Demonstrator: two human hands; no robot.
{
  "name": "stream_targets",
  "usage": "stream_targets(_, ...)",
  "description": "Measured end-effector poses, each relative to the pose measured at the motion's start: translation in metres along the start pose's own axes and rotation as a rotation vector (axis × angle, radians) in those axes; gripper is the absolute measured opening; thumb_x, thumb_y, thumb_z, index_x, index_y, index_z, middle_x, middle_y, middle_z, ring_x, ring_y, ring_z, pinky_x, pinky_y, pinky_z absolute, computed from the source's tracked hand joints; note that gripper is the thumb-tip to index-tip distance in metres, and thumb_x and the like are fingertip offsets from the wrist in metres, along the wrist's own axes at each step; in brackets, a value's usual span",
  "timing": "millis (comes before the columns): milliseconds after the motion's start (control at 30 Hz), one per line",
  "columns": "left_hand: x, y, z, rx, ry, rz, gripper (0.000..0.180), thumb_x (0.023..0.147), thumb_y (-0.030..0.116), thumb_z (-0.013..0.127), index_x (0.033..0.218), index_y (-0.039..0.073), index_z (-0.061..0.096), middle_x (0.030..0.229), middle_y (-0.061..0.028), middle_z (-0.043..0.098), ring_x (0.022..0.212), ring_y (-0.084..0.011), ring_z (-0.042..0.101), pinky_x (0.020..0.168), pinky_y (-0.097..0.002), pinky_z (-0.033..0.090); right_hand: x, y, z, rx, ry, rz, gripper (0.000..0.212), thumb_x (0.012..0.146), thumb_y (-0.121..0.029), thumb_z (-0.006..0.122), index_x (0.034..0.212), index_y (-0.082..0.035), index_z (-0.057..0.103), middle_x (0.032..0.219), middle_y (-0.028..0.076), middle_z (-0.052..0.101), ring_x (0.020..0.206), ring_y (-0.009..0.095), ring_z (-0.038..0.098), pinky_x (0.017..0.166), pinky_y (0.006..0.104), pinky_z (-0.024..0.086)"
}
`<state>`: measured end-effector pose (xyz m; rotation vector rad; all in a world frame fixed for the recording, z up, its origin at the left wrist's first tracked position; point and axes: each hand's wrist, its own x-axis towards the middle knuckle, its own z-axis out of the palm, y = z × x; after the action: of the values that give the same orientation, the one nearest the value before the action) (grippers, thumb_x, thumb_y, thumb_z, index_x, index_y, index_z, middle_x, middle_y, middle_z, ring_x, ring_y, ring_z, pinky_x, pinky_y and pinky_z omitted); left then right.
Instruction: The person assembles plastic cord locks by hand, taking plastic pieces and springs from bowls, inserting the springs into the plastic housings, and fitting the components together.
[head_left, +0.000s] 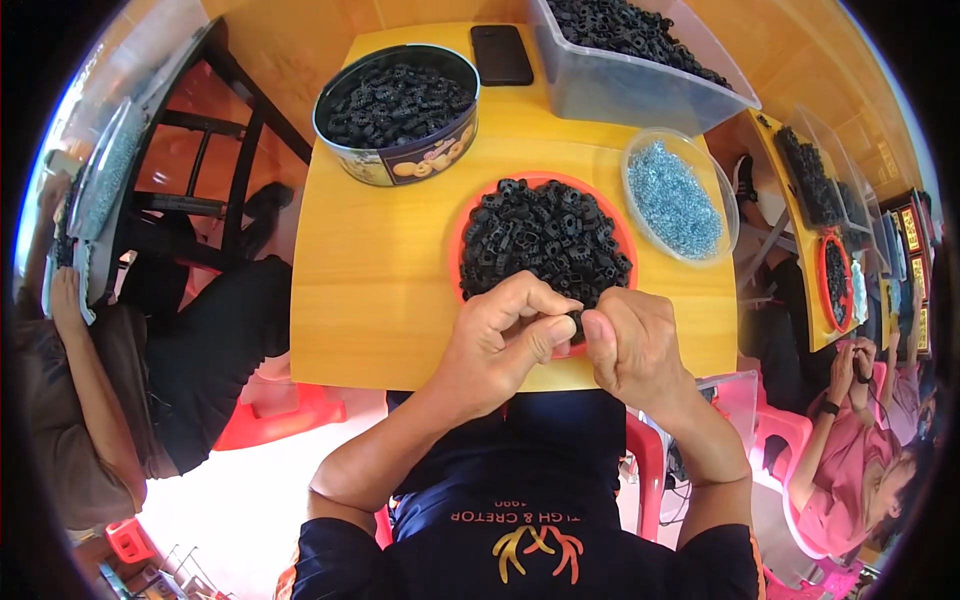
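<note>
Over the near edge of a round red tray (458,250), my two hands meet. My left hand (515,330) pinches a small black plastic part (575,322) between thumb and forefinger. Closed, with its thumb against the same part, is my right hand (640,345); whether it grips anything else is hidden. Many similar black parts (540,235) fill the tray below my fingers. To the right of it stands a clear round tub (732,225) holding many tiny shiny bluish-silver pieces (675,200).
A round tin (400,165) full of black parts stands at the far left of the yellow table (350,300). Behind are a dark phone (502,55) and a large clear bin (640,100) of black parts. People sit at tables on both sides, near a black stool frame (200,200).
</note>
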<state>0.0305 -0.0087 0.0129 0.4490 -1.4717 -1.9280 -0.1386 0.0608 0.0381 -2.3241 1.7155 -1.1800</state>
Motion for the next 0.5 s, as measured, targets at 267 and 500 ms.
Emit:
stream_targets(267,0.011,0.002,-0.011,-0.078,-0.006,-0.144,0.011,0.096,0.011,0.060,0.102,0.003,0.059,0.080,-0.0030,0.063,0.066,-0.0063,0.056,0.061,-0.0214,0.046,0.003,0.015,0.010,0.133,0.003,0.023,0.026,0.091,-0.013,0.061,0.070,-0.003,0.049,0.059,0.011,0.047,0.049,0.030,0.051,0.045,0.0386,0.041)
stream_targets(500,0.012,-0.005,-0.007,-0.129,0.024,-0.118,0.011,0.096,0.012,0.059,0.103,0.004,0.058,0.079,-0.0044,0.063,0.064,-0.0064,0.055,0.058,-0.0205,0.045,-0.011,0.019,0.020,0.349,0.190,0.174,0.033,0.098,-0.026,0.053,0.074,-0.003,0.052,0.061,0.011,0.049,0.053,0.029,0.053,0.049,0.0362,0.044)
